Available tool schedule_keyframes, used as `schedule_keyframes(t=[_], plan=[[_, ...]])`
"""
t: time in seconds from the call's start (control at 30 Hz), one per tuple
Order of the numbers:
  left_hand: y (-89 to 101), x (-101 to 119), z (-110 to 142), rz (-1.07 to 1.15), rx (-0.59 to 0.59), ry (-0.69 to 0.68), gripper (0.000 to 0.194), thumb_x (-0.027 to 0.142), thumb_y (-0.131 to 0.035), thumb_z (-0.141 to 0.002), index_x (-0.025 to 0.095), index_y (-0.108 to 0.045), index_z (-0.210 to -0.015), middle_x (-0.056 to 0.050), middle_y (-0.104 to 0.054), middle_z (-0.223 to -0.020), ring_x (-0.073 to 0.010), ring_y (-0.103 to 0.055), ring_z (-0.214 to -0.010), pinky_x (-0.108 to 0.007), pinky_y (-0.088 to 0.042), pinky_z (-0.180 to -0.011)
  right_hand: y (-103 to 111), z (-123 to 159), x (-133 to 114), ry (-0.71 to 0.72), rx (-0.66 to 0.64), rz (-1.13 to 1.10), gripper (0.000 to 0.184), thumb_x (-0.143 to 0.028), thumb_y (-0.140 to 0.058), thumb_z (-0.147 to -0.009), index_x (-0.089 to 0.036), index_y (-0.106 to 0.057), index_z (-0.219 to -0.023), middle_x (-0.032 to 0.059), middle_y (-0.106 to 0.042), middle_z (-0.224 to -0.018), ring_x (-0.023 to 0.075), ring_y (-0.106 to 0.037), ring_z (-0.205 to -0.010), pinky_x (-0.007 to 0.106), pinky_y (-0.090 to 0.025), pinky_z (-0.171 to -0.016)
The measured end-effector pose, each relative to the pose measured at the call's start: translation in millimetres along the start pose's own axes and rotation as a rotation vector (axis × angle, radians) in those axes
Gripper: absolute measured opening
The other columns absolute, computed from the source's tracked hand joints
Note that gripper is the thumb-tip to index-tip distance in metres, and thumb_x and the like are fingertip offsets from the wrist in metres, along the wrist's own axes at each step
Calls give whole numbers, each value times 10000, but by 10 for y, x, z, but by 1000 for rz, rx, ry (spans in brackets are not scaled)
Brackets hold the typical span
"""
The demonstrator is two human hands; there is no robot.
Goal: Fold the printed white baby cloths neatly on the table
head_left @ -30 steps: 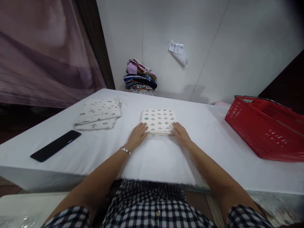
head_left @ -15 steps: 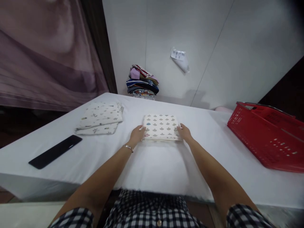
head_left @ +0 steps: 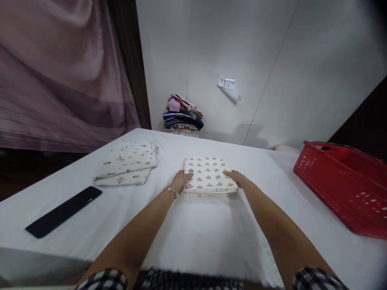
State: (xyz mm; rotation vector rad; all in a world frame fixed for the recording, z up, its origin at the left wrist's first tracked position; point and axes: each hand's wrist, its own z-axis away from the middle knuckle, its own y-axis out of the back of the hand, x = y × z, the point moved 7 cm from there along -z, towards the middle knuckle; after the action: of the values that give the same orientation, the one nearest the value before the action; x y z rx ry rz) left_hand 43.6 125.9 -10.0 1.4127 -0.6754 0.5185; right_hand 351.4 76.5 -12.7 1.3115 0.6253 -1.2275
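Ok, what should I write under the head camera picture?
Left hand and right hand hold a folded cloth on a table.

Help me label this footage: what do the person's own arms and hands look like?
The short sleeves are black-and-white check. The left hand has a thin silvery bracelet at its wrist; the right hand shows none. Neither wears a glove.
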Motion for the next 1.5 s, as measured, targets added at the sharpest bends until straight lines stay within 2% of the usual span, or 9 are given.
schedule_keyframes(t=[0.27,0.4,0.47,0.57,0.73,0.87,1.0,1.27,1.5], plan=[[288,47,-110,7,-100,26,537,299,-568,-759,171,-485,-1274,-100,-667,-1124,-202,-669,-829,-261,-518,-642,-533,909,173,-72,-156,-631,613,-335,-709,-740,-244,-443,-1286,103,-675,-1128,246,-688,-910,389,-578,-723],[469,-17,-257,-200,-97,-96,460,294,-586,-744,194,-585,-1193,-85,-637,-1208,-245,-617,-1052,-279,-497,-835,-895,1555,351,-193,-313,-661,851,-314,-735,-720,-318,-253,-1422,59,-703,-1019,213,-703,-812,367,-579,-689],[490,-53,-274,-273,-72,-102,438,319,-568,-772,187,-596,-1188,-93,-619,-1242,-265,-576,-1132,-307,-464,-923,-810,1657,428,-213,-283,-587,796,-301,-733,-700,-281,-335,-1389,56,-709,-949,198,-697,-743,335,-570,-641],[480,38,-183,-369,25,-161,452,304,-518,-818,170,-556,-1248,-111,-557,-1324,-277,-511,-1215,-358,-408,-1010,-349,1463,407,-99,-66,-448,464,-281,-699,-683,-203,-579,-1124,55,-699,-859,164,-660,-647,283,-531,-569],[258,494,333,-347,73,-487,399,327,-507,-858,160,-574,-1214,-114,-552,-1323,-256,-480,-1239,-388,-340,-1073,257,909,175,47,189,-312,190,-237,-636,-694,-172,-629,-873,47,-669,-793,155,-639,-707,254,-501,-588],[-15,790,922,-284,-40,-680,301,384,-498,-883,201,-630,-1083,-81,-609,-1229,-227,-530,-1150,-376,-403,-994,184,646,79,48,141,-126,103,-242,-572,-736,-170,-630,-781,36,-653,-777,137,-604,-644,227,-438,-510],[-195,937,1290,-289,-99,-662,226,416,-550,-853,216,-635,-916,-48,-645,-977,-199,-576,-914,-337,-456,-799,67,558,-18,196,166,141,129,-244,-544,-773,-184,-658,-788,10,-640,-745,140,-581,-660,247,-441,-592],[-394,914,1303,-340,-191,-460,97,256,-507,-830,200,-571,-781,-14,-611,-834,-156,-553,-776,-271,-381,-640,-86,625,-149,492,59,739,293,-207,-479,-895,-261,-682,-1100,41,-606,-976,141,-566,-846,232,-402,-728],[-395,940,1386,-372,-177,-522,154,209,-443,-863,196,-571,-777,-11,-609,-834,-154,-546,-761,-279,-363,-628,-87,643,-47,526,60,707,304,-206,-450,-902,-249,-687,-1088,42,-623,-998,156,-567,-921,240,-415,-763]])
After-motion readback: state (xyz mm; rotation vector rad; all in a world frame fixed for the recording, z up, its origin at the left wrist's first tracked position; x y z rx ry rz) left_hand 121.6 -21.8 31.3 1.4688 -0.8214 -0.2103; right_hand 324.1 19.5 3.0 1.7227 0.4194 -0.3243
